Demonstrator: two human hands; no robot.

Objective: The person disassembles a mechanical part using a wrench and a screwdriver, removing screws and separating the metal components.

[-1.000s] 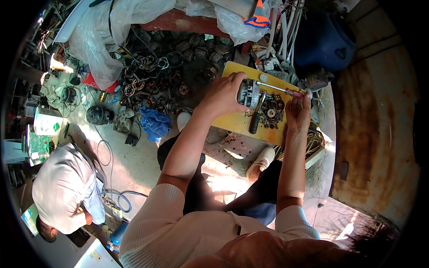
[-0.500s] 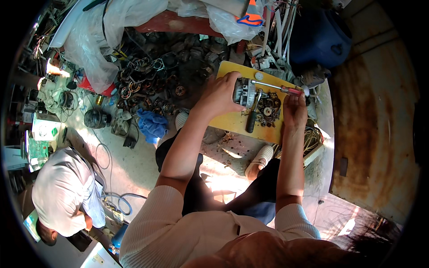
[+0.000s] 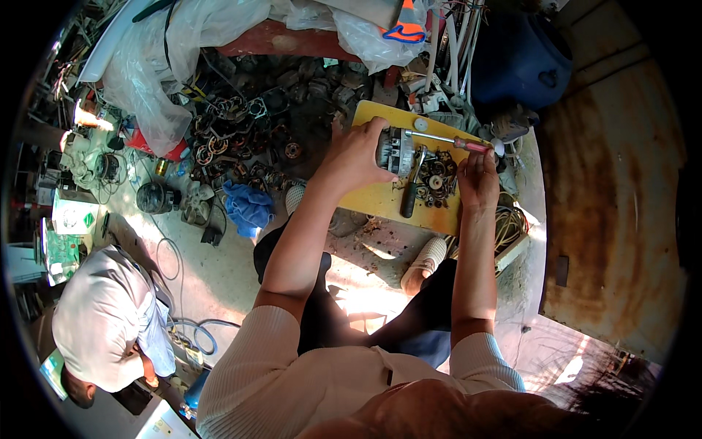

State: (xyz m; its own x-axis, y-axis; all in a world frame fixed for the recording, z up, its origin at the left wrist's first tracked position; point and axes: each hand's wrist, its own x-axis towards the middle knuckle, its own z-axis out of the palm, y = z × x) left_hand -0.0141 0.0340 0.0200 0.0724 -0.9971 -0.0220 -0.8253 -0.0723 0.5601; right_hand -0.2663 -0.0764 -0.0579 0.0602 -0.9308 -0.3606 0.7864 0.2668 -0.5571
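My left hand (image 3: 360, 157) is wrapped around a round metal motor part (image 3: 397, 152), steadying it on its side over the yellow board (image 3: 363, 201). In my right hand (image 3: 479, 179) is a screwdriver (image 3: 468, 145) with a red handle; its long shaft points left, and the tip meets the motor part's right face. Just right of the motor part lies a black-handled ratchet wrench (image 3: 410, 196) on the board. Beside it is a pile of small greasy parts (image 3: 439, 181), such as washers and rings. A pale round disc (image 3: 420, 124) sits near the board's far edge.
Heaps of old motor parts (image 3: 241, 124) cover the ground beyond and left. A blue cloth (image 3: 248, 205) lies left of my knees. A blue barrel (image 3: 519, 62) stands far right, beside a rusty metal panel (image 3: 607, 205). Another person (image 3: 102, 314) bends over at the lower left.
Both hands, the motor part and the screwdriver have shifted very slightly left in the picture, along with the board. My right fingers sit a little differently on the handle.
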